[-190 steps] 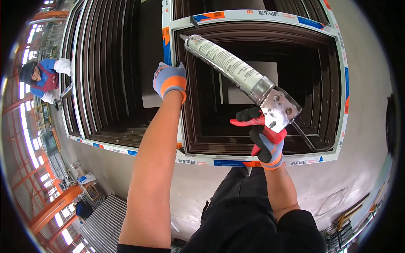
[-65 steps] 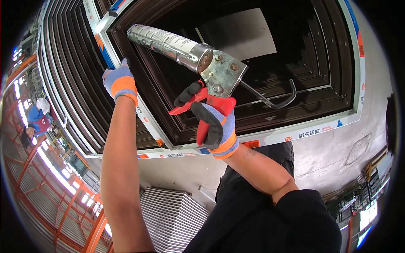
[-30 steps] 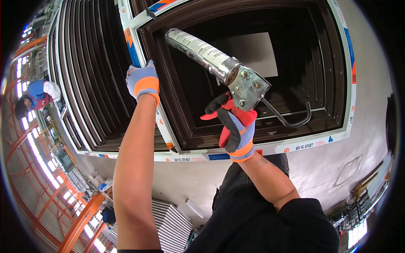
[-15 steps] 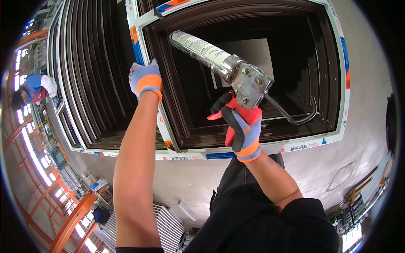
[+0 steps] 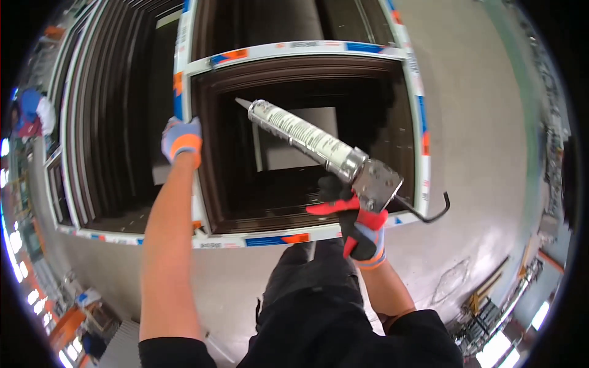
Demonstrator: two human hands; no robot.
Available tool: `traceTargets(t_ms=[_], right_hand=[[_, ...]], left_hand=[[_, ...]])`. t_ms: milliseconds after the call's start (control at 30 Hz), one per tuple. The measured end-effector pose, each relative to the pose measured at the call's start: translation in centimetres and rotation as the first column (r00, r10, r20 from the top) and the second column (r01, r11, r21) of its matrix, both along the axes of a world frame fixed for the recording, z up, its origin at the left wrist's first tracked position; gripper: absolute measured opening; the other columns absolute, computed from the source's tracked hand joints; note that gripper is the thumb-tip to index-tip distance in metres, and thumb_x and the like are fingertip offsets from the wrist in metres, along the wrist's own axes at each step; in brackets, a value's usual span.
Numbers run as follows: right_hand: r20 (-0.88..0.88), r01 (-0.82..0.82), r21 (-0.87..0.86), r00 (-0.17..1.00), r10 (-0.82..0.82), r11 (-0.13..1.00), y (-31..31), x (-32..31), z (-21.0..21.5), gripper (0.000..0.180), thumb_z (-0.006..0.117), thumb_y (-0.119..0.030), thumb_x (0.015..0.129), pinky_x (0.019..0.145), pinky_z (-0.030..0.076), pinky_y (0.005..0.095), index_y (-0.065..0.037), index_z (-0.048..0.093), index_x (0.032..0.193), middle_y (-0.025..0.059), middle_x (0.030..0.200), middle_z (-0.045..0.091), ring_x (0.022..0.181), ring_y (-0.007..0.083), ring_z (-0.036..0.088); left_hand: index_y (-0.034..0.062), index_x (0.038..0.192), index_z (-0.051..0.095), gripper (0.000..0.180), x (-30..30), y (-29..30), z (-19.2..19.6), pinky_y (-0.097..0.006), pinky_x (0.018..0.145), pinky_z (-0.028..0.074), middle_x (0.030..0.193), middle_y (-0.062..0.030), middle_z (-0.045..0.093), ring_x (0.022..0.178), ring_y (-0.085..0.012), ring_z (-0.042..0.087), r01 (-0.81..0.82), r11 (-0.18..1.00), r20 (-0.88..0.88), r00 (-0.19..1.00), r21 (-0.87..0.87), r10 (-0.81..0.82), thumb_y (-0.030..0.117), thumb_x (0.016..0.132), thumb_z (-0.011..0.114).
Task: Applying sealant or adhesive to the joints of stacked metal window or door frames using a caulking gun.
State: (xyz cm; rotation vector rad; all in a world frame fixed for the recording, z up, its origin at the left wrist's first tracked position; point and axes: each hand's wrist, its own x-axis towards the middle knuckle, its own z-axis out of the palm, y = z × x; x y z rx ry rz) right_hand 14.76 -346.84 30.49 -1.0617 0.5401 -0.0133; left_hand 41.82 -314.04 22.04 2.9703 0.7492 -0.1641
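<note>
My right hand (image 5: 363, 236), in a blue-grey and orange glove with red and black finger coverings, is closed round the handle of a metal caulking gun (image 5: 310, 138). A pale printed tube lies in the gun, its tapered nozzle pointing up and left over the frame opening. The bent rod sticks out behind, to the right. My left hand (image 5: 182, 140), gloved in blue-grey and orange, is closed on the white-taped left edge of a dark brown window frame (image 5: 205, 165). Its fingertips are partly hidden and slightly blurred.
Several brown frames (image 5: 113, 116) stand stacked to the left. Colourful tape strips line the frame edges. A person (image 5: 35, 113) in blue and red is at the far left. Grey floor (image 5: 485, 153) lies at the right, with racks and materials (image 5: 491, 294) by the lower right rim.
My view has shifted, showing more of the far frame section. The caulking gun has drawn back to the right and nearer me, and its nozzle now shows. My left hand stays on the frame edge.
</note>
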Motion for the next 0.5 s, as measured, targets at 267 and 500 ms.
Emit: traceTargets(t_ms=[267, 500], right_hand=[[-0.05, -0.156, -0.518, 0.987, 0.152, 0.841, -7.1, -7.4, 4.2, 0.039, 0.069, 0.0, 0.086, 0.077, 0.051, 0.0331, 0.002, 0.066, 0.124, 0.0109, 0.124, 0.067, 0.086, 0.0166, 0.063], [0.218, 0.124, -0.933, 0.941, 0.257, 0.338, -9.2, -5.0, -4.0, 0.062, 0.074, -0.004, 0.071, 0.095, 0.051, 0.0524, 0.002, 0.05, 0.128, 0.0229, 0.12, 0.061, 0.107, 0.0448, 0.062]], left_hand=[[0.0027, 0.111, 0.066, 0.054, 0.1, 0.9, -0.8, -0.044, 0.096, 0.054, 0.116, -0.0193, 0.072, 0.111, -0.0347, 0.069, -0.001, 0.998, 0.017, 1.0, 0.055, 0.0, 0.052, 0.088, 0.065], [0.0036, 0.11, 0.067, 0.055, 0.7, 0.6, -1.7, -0.043, 0.094, 0.055, 0.113, -0.0161, 0.073, 0.108, -0.0335, 0.069, 0.007, 0.994, 0.01, 1.0, 0.107, -0.008, 0.054, 0.088, 0.066]])
